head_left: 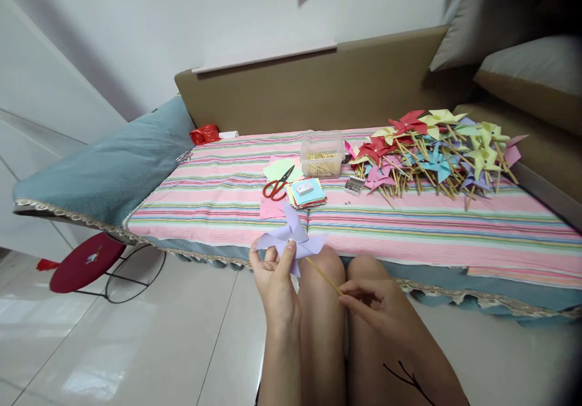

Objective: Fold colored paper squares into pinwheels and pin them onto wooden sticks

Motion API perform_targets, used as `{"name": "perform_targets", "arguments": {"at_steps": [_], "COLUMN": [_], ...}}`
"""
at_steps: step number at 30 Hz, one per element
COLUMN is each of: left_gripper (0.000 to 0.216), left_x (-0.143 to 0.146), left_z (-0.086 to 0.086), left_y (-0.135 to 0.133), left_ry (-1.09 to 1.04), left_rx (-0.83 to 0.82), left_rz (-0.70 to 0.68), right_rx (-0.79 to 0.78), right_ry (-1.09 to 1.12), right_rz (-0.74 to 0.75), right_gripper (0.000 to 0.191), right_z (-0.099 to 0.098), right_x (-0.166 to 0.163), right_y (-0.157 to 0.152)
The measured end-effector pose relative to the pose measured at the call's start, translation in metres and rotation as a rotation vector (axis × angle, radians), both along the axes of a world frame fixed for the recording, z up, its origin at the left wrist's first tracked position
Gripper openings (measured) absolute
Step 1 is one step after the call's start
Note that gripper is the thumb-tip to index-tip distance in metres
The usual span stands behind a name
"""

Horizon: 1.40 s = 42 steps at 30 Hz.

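Observation:
A purple paper pinwheel (297,234) is held over my knees. My left hand (278,272) grips it, with the thumb pressed near its centre. Between the thumb and fingers of my right hand (368,300) is the lower end of a thin wooden stick (325,276), which runs up to the pinwheel. The pinwheel hides where the stick's upper end meets it. Just beyond lie red-handled scissors (275,189), a stack of coloured paper squares (313,198) with a small white box (304,188) on top, and pink paper (271,209).
A clear plastic box (322,151) of wooden sticks stands mid-sofa, beside a small open box of metal pins (354,185). A large heap of finished pinwheels (436,160) covers the right side. At the far left are a red plastic bag (204,134) and a red round stool (86,262).

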<state>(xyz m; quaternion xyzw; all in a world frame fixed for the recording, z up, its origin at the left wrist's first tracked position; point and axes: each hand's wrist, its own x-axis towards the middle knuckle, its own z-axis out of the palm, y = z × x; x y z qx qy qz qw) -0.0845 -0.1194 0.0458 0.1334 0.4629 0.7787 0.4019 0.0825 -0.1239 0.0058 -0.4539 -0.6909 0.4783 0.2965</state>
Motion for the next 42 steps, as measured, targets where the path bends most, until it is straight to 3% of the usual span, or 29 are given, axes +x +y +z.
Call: {"name": "perform_targets", "arguments": {"at_steps": [5,12,20,28,35,42], "left_gripper": [0.049,0.054,0.046,0.029,0.025,0.032], "left_x": [-0.001,-0.001,0.01,0.0,0.01,0.018], "left_z": [-0.003,-0.004,-0.003,-0.012,-0.015,-0.027], "left_y": [0.0,0.001,-0.002,-0.001,0.001,0.011], "left_ry": [-0.038,-0.027,0.072,0.221,0.277,0.362], "left_rx": [-0.076,-0.159,-0.147,-0.183,-0.202,-0.213], "left_rz": [-0.079,-0.201,-0.302,-0.26,-0.439,-0.493], "right_rx": [-0.029,-0.039,-0.037,-0.073,-0.087,-0.093], "right_ry": [0.062,0.064,0.054,0.041,0.092,0.117], "right_rz": [-0.161,-0.109,-0.046,-0.132,-0.113,-0.119], "right_gripper": [0.025,0.022,0.024,0.024,0.025,0.024], "right_z": [0.001,-0.008,-0.007,-0.001,-0.004,-0.015], "right_x": [-0.001,0.006,0.006,0.01,0.009,0.007], "right_y": [0.002,0.003,0.003,0.003,0.005,0.014]}}
